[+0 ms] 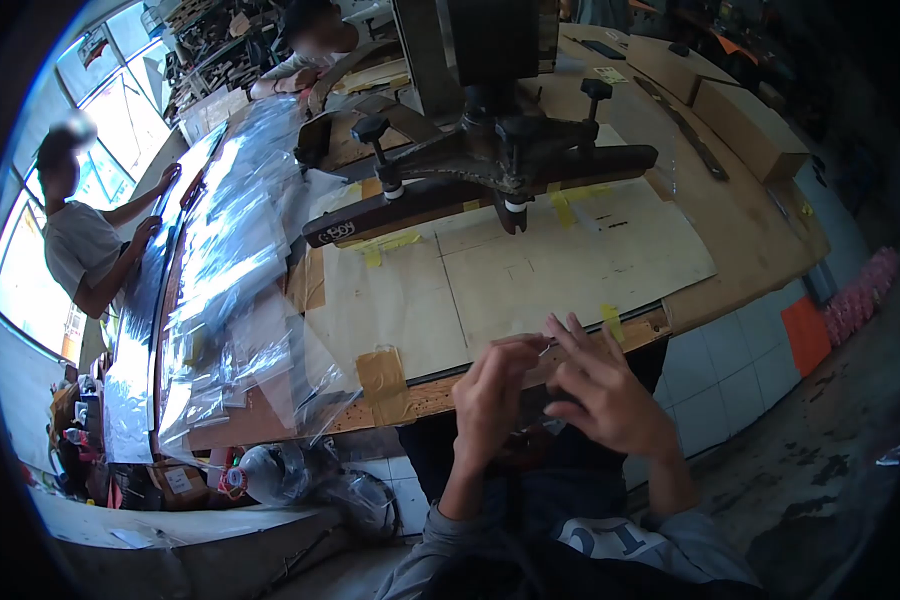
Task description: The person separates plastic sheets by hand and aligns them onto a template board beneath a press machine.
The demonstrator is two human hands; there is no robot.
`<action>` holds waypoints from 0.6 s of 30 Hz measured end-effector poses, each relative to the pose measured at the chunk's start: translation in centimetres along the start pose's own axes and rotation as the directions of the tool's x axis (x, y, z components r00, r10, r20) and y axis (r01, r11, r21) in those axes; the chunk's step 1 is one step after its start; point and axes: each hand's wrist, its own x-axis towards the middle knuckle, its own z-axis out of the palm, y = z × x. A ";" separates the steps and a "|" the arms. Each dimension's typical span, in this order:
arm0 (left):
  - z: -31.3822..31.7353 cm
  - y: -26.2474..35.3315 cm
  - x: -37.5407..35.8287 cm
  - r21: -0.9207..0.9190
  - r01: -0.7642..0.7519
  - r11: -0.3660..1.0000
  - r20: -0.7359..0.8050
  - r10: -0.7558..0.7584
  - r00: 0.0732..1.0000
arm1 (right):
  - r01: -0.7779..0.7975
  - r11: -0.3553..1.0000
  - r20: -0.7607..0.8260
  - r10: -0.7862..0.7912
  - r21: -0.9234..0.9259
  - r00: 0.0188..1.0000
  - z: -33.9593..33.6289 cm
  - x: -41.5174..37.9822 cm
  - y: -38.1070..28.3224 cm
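Observation:
Both hands are raised close together over the front edge of the worktable. My left hand (490, 390) has its fingers bent and pressed together; whatever they pinch, if anything, is too small to make out. Facing it, my right hand (610, 395) has its fingers spread apart, with the fingertips near those of the left. Just beyond them lies a pale board (570, 255), marked with dark lines and fixed with yellow tape (611, 322). Above the board hangs a dark press head (490, 170) with a long bar and several black knobs.
Clear plastic sheets (235, 240) cover the table's left side. Brown tape (382, 385) wraps its front edge. Cardboard boxes (750, 128) stand at the back right. One person (95, 235) works at the left, another (315, 50) at the back. A large bottle (270, 473) sits below.

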 end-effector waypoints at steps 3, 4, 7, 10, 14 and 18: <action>-0.3 -0.2 0.3 -0.220 0.010 0.975 -0.116 -0.037 0.993 | -0.115 0.791 -0.099 0.216 0.601 0.971 -0.2 0.3 2.0; -0.7 0.0 0.6 -0.222 -0.014 0.975 -0.081 -0.004 0.997 | -0.175 0.661 -0.085 0.341 0.729 0.936 0.3 0.4 2.4; -0.8 0.5 1.3 -0.215 -0.068 0.974 -0.029 0.063 0.998 | -0.173 0.261 0.066 0.373 0.950 0.925 -0.2 0.8 2.8; -1.1 1.5 2.1 0.104 -0.274 0.956 -0.094 0.284 0.954 | -0.184 0.193 0.099 0.379 0.964 0.920 -0.4 1.7 4.2; -2.4 2.4 0.0 0.092 -0.492 0.866 0.182 0.471 0.863 | -0.284 0.221 0.179 0.400 0.933 0.899 -0.5 4.7 7.0; -2.3 4.1 -3.5 -0.381 -0.371 0.847 0.486 0.524 0.699 | -0.353 0.636 0.115 0.384 0.686 0.916 3.2 8.8 11.0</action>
